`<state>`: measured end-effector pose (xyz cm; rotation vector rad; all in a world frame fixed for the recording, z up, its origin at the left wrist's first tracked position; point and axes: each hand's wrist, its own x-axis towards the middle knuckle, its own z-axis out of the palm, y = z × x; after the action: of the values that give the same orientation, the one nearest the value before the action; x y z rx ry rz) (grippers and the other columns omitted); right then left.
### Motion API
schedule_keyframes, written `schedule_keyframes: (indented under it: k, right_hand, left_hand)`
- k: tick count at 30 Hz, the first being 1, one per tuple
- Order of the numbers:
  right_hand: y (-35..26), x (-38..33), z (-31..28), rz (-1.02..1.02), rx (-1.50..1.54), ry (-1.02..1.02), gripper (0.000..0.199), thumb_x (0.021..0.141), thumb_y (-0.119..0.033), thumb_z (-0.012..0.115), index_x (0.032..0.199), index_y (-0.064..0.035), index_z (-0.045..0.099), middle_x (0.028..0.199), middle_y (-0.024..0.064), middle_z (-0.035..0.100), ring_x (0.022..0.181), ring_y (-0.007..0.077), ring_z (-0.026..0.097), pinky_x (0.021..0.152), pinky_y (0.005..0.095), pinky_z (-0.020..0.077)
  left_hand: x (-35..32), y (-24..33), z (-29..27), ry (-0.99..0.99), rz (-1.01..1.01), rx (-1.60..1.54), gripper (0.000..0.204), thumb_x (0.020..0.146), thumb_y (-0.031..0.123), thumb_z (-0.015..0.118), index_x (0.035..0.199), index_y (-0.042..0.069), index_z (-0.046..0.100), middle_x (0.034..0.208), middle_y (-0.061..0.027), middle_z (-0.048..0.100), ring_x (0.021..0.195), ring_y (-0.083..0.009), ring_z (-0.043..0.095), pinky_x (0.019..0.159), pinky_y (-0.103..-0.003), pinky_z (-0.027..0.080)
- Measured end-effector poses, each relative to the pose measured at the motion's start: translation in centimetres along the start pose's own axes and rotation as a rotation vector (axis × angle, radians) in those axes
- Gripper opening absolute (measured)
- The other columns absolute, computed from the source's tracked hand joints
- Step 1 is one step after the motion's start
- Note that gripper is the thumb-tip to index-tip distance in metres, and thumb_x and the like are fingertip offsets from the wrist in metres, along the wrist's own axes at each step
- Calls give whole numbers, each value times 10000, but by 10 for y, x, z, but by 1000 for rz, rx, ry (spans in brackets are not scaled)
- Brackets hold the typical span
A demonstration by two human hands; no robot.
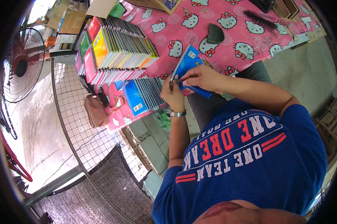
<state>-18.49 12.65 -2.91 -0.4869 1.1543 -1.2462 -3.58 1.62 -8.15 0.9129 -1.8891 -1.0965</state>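
Observation:
A blue spiral-bound notebook [189, 61] lies tilted at the table's near edge, its pale wire coil along the left side. My left hand [172, 96], with a metal watch at the wrist, is closed on the lower end of the coil. Beside it my right hand [203, 78] is closed around a blue-handled hand tool [201, 91]. The tool's dark tip points toward the coil's end; fingers hide most of it, so its exact kind is unclear. Left of my hands stands a row of blue spiral notebooks [134, 98].
Tall stacks of multicoloured spiral notebooks [118, 46] fill the table's left part. A dark half-round object [215, 34] and a bundle of black coils [259, 21] lie on the pink tablecloth [159, 40]. A brown bag [96, 111] hangs near the corner; a fan [22, 69] stands left.

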Motion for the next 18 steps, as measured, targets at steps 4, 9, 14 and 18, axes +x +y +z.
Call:
schedule_keyframes:
  k: [4, 9, 14, 18]
  right_hand:
    - [4, -9, -38, -480, -533, 89, 367, 812, -161, 693, 1134, 10, 653, 1002, 129, 685, 887, 175, 651, 821, 298, 500]
    - [33, -28, -124, -600, -1141, 507, 312, 722, -179, 703, 986, -13, 685, 924, 177, 666, 932, 363, 622, 835, 428, 504]
    - [47, -29, -174, -664, -1314, 431, 295, 726, -131, 684, 996, -14, 658, 979, 169, 652, 964, 358, 599, 849, 437, 485]
    - [1, -31, -242, -470, -1586, 1050, 292, 792, -177, 653, 1046, -37, 626, 1028, 143, 615, 1040, 353, 570, 866, 439, 477]
  left_hand:
    - [7, 59, -20, 237, -54, -137, 170, 911, 52, 629, 1053, -37, 608, 853, -81, 641, 631, -120, 607, 541, -240, 480]
    - [24, 66, -117, 584, -68, -198, 177, 920, 82, 622, 1054, -32, 602, 852, -67, 638, 566, -107, 544, 482, -229, 431]
    - [15, 23, -158, 636, -229, 57, 198, 911, 73, 626, 1076, -38, 626, 916, -78, 654, 678, -124, 574, 569, -246, 470]
    - [12, 8, -156, 614, -147, 166, 256, 891, 64, 652, 1111, -64, 634, 1015, -114, 670, 898, -159, 614, 809, -282, 499]
